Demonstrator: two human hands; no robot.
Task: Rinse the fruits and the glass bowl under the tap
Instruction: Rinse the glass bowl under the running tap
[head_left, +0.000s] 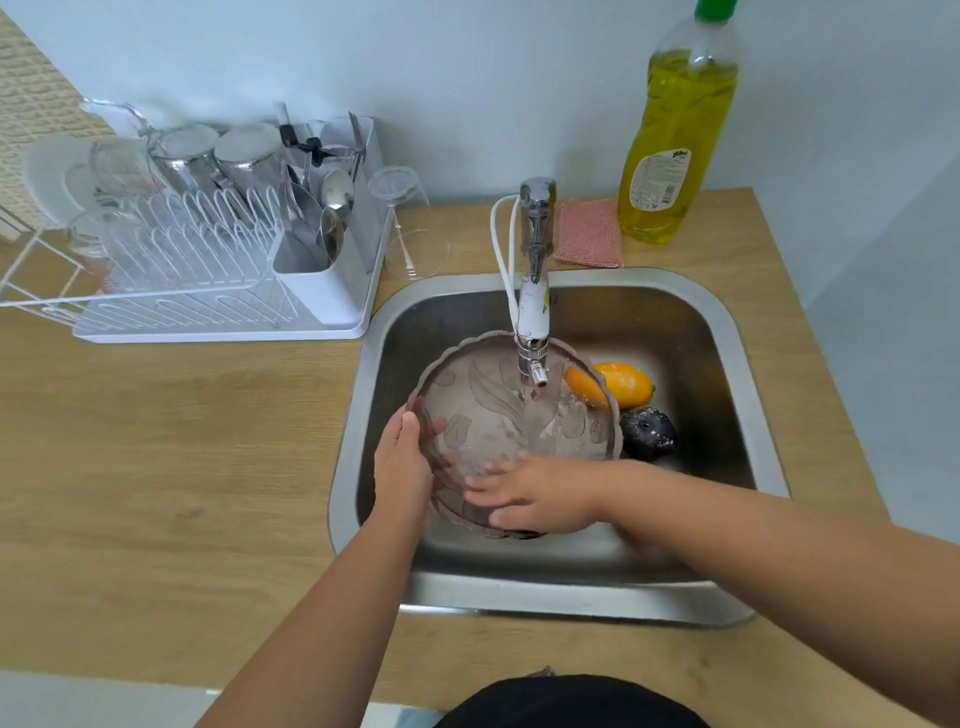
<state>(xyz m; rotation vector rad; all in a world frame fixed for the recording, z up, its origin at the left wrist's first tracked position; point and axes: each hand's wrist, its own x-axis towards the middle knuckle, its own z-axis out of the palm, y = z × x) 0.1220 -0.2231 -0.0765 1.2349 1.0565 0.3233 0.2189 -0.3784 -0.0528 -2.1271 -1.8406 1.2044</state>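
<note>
A tinted glass bowl (488, 415) with a scalloped rim is tilted in the steel sink (748, 374), under the tap (535, 312). Water runs from the spout into the bowl. My left hand (402, 467) grips the bowl's left rim, thumb inside. My right hand (540, 496) lies flat with fingers spread on the bowl's near inner wall. An orange-yellow mango (626, 383) and a dark round fruit (648, 433) lie in the sink to the right of the bowl, partly seen through the glass.
A white dish rack (208, 249) with glasses, a plate and cutlery stands on the wooden counter (182, 441) at the left. An upturned glass (410, 228) stands beside it. A pink cloth (589, 232) and a bottle of yellow dish soap (675, 135) sit behind the sink.
</note>
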